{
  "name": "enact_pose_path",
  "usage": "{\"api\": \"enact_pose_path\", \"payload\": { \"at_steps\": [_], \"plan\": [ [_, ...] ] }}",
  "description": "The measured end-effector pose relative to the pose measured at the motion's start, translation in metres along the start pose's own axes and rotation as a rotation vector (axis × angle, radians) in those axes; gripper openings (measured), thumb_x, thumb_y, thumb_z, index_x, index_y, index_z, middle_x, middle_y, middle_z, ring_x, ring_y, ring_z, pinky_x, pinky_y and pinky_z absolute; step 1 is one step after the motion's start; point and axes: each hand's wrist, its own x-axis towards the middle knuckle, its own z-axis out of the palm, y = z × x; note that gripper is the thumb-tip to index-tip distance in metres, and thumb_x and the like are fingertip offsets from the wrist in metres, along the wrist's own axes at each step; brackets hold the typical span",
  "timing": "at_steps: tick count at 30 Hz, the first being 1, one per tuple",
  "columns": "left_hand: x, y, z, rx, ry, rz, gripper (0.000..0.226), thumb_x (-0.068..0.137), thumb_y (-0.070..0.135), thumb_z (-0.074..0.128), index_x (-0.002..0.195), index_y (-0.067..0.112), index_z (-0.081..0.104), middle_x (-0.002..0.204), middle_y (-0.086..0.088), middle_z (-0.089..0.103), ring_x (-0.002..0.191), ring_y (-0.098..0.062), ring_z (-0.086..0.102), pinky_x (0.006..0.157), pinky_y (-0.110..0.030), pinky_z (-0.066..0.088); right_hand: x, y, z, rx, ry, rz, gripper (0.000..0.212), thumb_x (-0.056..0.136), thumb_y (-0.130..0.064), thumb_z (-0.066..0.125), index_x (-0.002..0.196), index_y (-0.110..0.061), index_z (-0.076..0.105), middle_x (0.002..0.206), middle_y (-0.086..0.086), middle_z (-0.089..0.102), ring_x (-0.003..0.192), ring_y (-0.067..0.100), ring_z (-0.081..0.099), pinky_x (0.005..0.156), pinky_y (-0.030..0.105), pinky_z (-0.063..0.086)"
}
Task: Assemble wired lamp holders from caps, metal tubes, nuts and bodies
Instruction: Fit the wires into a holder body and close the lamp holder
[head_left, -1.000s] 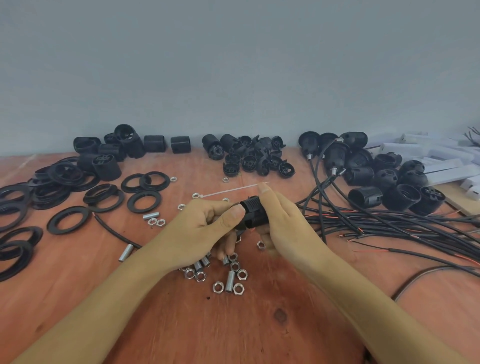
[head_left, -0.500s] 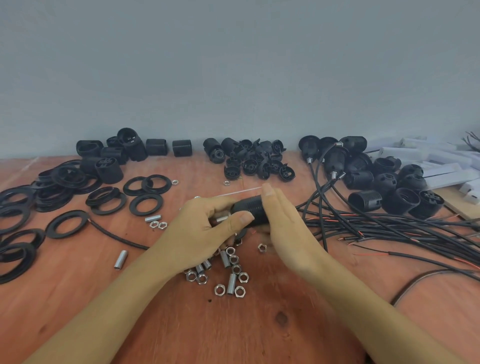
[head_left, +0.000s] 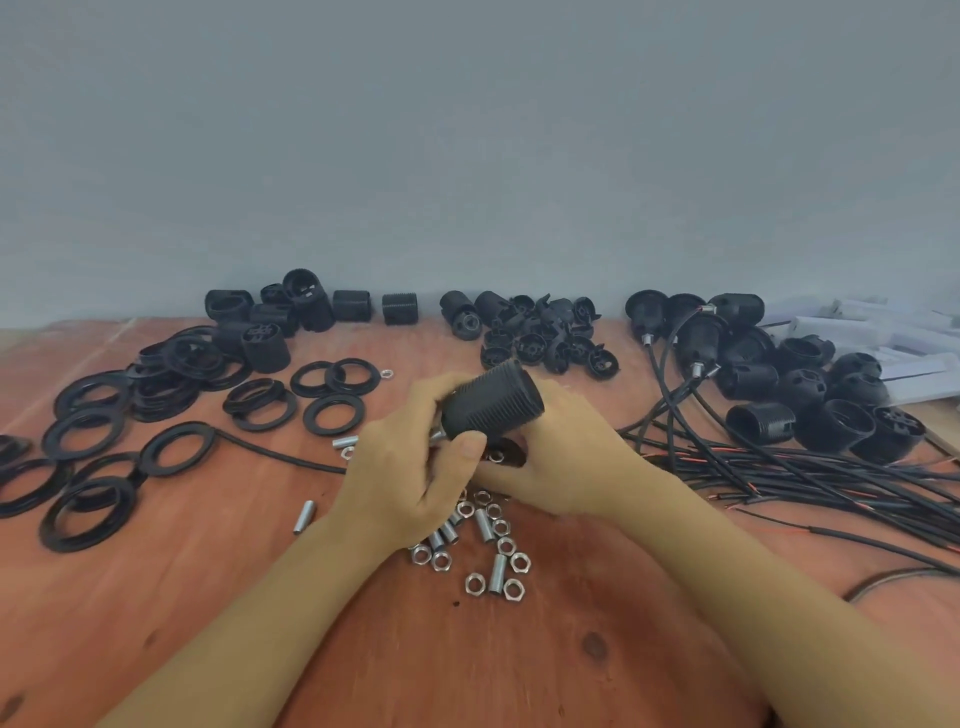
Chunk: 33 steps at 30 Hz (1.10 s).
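Black ribbed plastic filled the left grip (head_left: 408, 475), clamped round the lamp body (head_left: 491, 402) above the worktop (head_left: 260, 597). The right grip (head_left: 566, 457) sat against its far side, closure hidden. It looked light and stiff, with ribs giving purchase, so best held round the barrel. Nuts (head_left: 498, 564) lay beneath.

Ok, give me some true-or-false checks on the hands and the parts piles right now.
1. The left hand grips the black threaded body. True.
2. The body rests on the table. False: it is held above the table.
3. The right hand lies far from the body. False: it is against the body.
4. Nuts and metal tubes lie loose by the hands. True.
5. The flat black rings are at the right. False: they are at the left.
6. The black cables lie at the right. True.
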Motion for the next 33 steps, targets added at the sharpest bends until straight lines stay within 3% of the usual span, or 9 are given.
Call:
{"api": "enact_pose_path", "payload": {
  "at_steps": [4, 7, 12, 15, 21, 23, 26, 29, 33],
  "plan": [
    [0.000, -0.006, -0.002, 0.023, 0.003, -0.041, 0.044, 0.098, 0.056, 0.039, 0.126, 0.023, 0.047, 0.083, 0.017, 0.059, 0.069, -0.001, 0.059, 0.062, -0.012, 0.044, 0.002, -0.001, 0.000, -0.169, -0.074, -0.021, 0.044, 0.087, -0.063, 0.055, 0.119, -0.035, 0.066, 0.106, -0.010, 0.069, 0.097, 0.016, 0.061, 0.083, 0.036, 0.048],
    [0.000, -0.008, 0.000, 0.036, -0.014, -0.049, 0.044, 0.096, 0.057, 0.044, 0.127, 0.027, 0.048, 0.079, 0.003, 0.062, 0.060, -0.012, 0.058, 0.058, -0.023, 0.047, -0.006, 0.003, 0.000, -0.065, 0.041, 0.034, 0.028, 0.093, -0.038, 0.062, 0.115, -0.023, 0.068, 0.105, -0.004, 0.069, 0.095, 0.020, 0.062, 0.080, 0.039, 0.051],
    [0.002, -0.007, 0.000, 0.115, -0.060, -0.021, 0.045, 0.095, 0.052, 0.049, 0.128, 0.022, 0.053, 0.092, 0.010, 0.061, 0.058, -0.010, 0.054, 0.062, -0.012, 0.042, -0.020, 0.019, -0.009, 0.582, 0.574, 0.452, 0.014, 0.089, -0.013, 0.071, 0.101, -0.020, 0.076, 0.086, -0.005, 0.073, 0.067, 0.011, 0.067, 0.065, 0.024, 0.057],
    [0.003, -0.007, 0.001, 0.113, -0.057, -0.042, 0.045, 0.094, 0.045, 0.054, 0.129, 0.016, 0.055, 0.092, 0.017, 0.057, 0.061, -0.008, 0.054, 0.063, -0.006, 0.038, -0.027, 0.020, -0.014, 1.094, 0.538, 0.552, 0.014, 0.091, -0.011, 0.067, 0.101, -0.017, 0.075, 0.086, 0.010, 0.075, 0.055, 0.011, 0.061, 0.052, 0.021, 0.054],
    [0.003, -0.005, 0.002, 0.079, -0.038, -0.061, 0.043, 0.094, 0.041, 0.054, 0.130, 0.017, 0.055, 0.090, 0.017, 0.057, 0.067, -0.008, 0.055, 0.060, -0.008, 0.040, -0.032, 0.021, -0.020, 1.389, 0.586, 0.513, 0.022, 0.096, 0.001, 0.055, 0.109, -0.010, 0.069, 0.091, 0.008, 0.074, 0.051, 0.009, 0.055, 0.049, 0.019, 0.046],
    [0.003, -0.005, 0.002, 0.110, -0.079, -0.027, 0.044, 0.094, 0.043, 0.055, 0.131, 0.018, 0.055, 0.098, 0.012, 0.062, 0.074, -0.008, 0.059, 0.067, -0.013, 0.045, -0.033, 0.014, -0.019, 1.331, 0.544, 0.424, 0.028, 0.096, 0.004, 0.053, 0.108, -0.015, 0.069, 0.096, 0.005, 0.076, 0.057, 0.010, 0.062, 0.052, 0.018, 0.049],
    [0.001, -0.005, 0.002, 0.155, -0.154, 0.026, 0.047, 0.093, 0.045, 0.057, 0.132, 0.018, 0.055, 0.111, 0.014, 0.061, 0.093, 0.001, 0.058, 0.080, -0.014, 0.046, -0.035, 0.001, -0.008, 0.863, 0.532, 0.313, 0.035, 0.096, 0.002, 0.055, 0.108, -0.028, 0.069, 0.091, -0.010, 0.074, 0.068, 0.014, 0.070, 0.058, 0.020, 0.055],
    [0.001, -0.006, 0.002, 0.163, -0.157, 0.033, 0.048, 0.093, 0.046, 0.056, 0.131, 0.016, 0.058, 0.107, 0.016, 0.059, 0.090, 0.004, 0.054, 0.078, -0.015, 0.047, -0.038, 0.001, -0.003, 0.498, 0.544, 0.282, 0.034, 0.098, -0.006, 0.053, 0.122, -0.025, 0.067, 0.087, -0.011, 0.071, 0.057, 0.018, 0.061, 0.052, 0.023, 0.052],
    [0.002, -0.007, 0.000, 0.174, -0.165, 0.037, 0.048, 0.093, 0.045, 0.058, 0.131, 0.016, 0.059, 0.105, 0.013, 0.060, 0.082, -0.009, 0.059, 0.071, -0.027, 0.051, -0.041, 0.004, -0.011, 0.667, 0.452, 0.290, 0.036, 0.096, -0.035, 0.050, 0.128, -0.027, 0.065, 0.077, -0.019, 0.069, 0.056, 0.003, 0.058, 0.054, 0.014, 0.047]
  ]
}}
